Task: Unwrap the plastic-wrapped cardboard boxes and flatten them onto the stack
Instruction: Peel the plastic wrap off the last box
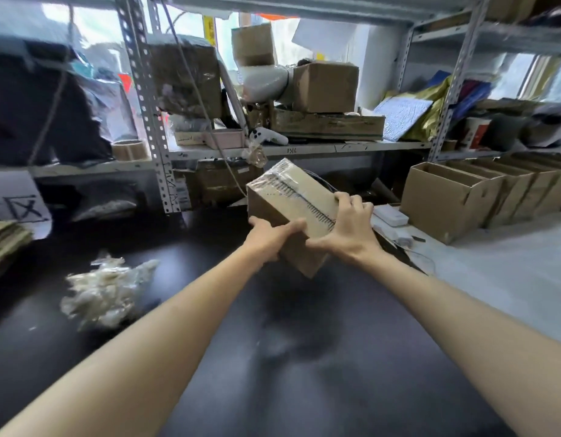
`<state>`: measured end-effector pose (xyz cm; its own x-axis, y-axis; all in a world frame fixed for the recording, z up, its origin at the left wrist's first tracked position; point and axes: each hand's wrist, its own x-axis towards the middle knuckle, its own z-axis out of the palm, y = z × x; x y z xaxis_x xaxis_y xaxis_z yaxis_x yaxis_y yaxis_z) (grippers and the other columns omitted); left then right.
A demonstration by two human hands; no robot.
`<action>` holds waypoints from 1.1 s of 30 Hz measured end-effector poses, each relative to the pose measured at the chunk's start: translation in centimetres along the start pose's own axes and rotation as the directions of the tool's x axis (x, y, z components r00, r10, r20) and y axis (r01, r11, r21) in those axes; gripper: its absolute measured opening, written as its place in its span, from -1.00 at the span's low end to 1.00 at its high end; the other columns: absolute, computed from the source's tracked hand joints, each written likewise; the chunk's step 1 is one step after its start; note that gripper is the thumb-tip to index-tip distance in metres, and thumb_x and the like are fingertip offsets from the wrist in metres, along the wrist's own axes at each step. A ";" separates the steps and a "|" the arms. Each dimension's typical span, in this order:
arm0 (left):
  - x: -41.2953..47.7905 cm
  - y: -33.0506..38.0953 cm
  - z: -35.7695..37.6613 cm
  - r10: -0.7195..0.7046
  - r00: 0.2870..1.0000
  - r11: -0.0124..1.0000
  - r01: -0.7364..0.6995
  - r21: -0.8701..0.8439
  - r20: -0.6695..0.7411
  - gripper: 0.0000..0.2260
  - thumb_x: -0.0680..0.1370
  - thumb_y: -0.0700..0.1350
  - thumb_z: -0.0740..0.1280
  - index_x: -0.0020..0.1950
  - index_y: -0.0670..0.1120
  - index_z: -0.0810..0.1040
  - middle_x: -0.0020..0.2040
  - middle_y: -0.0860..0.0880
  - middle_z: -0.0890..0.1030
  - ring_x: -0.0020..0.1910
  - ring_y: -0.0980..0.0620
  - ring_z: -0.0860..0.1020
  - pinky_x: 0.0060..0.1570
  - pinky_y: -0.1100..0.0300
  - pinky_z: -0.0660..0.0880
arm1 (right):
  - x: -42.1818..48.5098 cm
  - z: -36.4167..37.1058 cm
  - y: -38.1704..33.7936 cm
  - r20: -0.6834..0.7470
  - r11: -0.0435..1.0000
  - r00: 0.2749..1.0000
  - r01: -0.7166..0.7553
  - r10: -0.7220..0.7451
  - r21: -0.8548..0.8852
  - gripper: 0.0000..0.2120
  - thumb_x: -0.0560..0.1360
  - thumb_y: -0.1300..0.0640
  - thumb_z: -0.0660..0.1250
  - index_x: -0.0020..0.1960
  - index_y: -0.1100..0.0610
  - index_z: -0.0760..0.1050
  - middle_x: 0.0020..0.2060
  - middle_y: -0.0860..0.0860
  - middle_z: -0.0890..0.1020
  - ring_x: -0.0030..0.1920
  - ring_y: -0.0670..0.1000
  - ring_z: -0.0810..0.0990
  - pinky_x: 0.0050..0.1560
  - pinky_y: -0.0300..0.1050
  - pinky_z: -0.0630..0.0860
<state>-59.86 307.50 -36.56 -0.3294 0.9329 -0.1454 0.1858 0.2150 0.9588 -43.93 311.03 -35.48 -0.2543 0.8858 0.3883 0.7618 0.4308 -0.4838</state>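
- You hold the wrapped box tilted in mid-air over the dark surface, likely so both ends are reachable for peeling.
- Your left hand grasps its near lower side, propping it from beneath.
- Your right hand grasps the right end, fingers hooked over the top edge, probably hunting a film seam.
- Crumpled plastic lies to the left; the flattened stack waits at far left, well apart.

Matt brown cardboard box under glossy clear plastic wrap.
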 end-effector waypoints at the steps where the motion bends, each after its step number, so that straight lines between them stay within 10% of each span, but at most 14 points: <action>1: -1.6 -0.2 -0.9 -0.011 1.000 0.992 0.009 -0.125 -0.017 0.07 0.47 0.13 0.51 0.62 -0.19 -0.19 0.39 -0.08 0.45 0.29 -0.07 0.51 0.12 0.00 0.56 | -1.4 -0.2 -1.3 -0.047 0.998 0.998 0.032 -0.029 0.063 0.05 0.09 -0.25 0.54 0.41 0.20 0.27 0.20 0.14 0.38 0.22 0.16 0.28 0.27 0.00 0.29; 4: -5.1 -0.9 -3.6 0.021 0.999 0.909 -0.030 -0.417 -0.027 0.17 0.28 0.17 0.64 0.58 -0.09 -0.10 0.30 -0.04 0.54 0.16 -0.04 0.62 -0.17 0.03 0.63 | -4.5 -0.4 -4.0 -0.129 0.973 0.988 0.114 -0.089 0.201 0.07 0.05 -0.22 0.53 0.44 0.18 0.27 0.20 0.09 0.39 0.21 0.10 0.28 0.21 -0.17 0.25; 9: -9.4 -1.3 -8.5 0.087 0.974 0.839 -0.185 -0.511 -0.210 0.43 -0.08 0.27 0.63 0.58 0.12 -0.18 0.31 0.00 0.53 0.20 -0.07 0.60 0.05 -0.31 0.58 | -8.2 0.1 -8.2 -0.120 0.927 0.979 0.195 -0.165 0.321 0.02 0.12 -0.12 0.66 0.44 0.13 0.27 0.20 0.03 0.39 0.24 0.04 0.27 0.27 -0.18 0.29; 21: -15.7 -6.2 -23.0 0.373 0.886 0.921 -0.389 -0.005 -0.274 0.18 -0.06 0.28 0.72 0.28 0.66 -0.02 0.43 -0.12 0.43 0.36 -0.16 0.49 0.32 -0.26 0.46 | -10.5 0.7 -18.6 -0.031 0.664 0.971 0.186 -0.238 0.724 -0.35 0.33 -0.20 0.52 0.32 0.02 0.42 0.06 0.01 0.61 0.02 -0.10 0.61 -0.04 -0.28 0.54; 25: -17.6 -7.9 -26.1 0.397 0.888 0.915 -0.402 0.031 -0.233 0.18 -0.01 0.22 0.73 0.35 0.59 0.02 0.46 -0.17 0.39 0.38 -0.19 0.47 0.35 -0.27 0.43 | -11.4 1.6 -22.7 -0.023 0.554 0.924 0.248 -0.381 0.795 -0.52 0.40 -0.01 0.54 0.25 -0.15 0.44 -0.06 0.01 0.66 -0.07 -0.02 0.68 -0.04 -0.06 0.65; 33: -21.8 -9.6 -32.9 0.363 0.835 0.930 -0.349 0.112 -0.413 0.13 0.05 0.35 0.67 0.34 0.63 -0.07 0.48 -0.02 0.40 0.50 -0.11 0.32 0.48 -0.21 0.25 | -14.0 5.3 -28.8 0.081 0.547 0.865 0.238 -0.495 0.802 -0.53 0.39 0.13 0.55 0.17 0.12 0.36 -0.19 -0.01 0.55 -0.28 -0.08 0.54 -0.31 -0.14 0.57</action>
<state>-84.89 275.64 -34.54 -0.5898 0.7382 0.3274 0.3917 -0.0930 0.9154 -65.49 287.12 -31.11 -0.6454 0.5669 0.5120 -0.1218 0.5853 -0.8016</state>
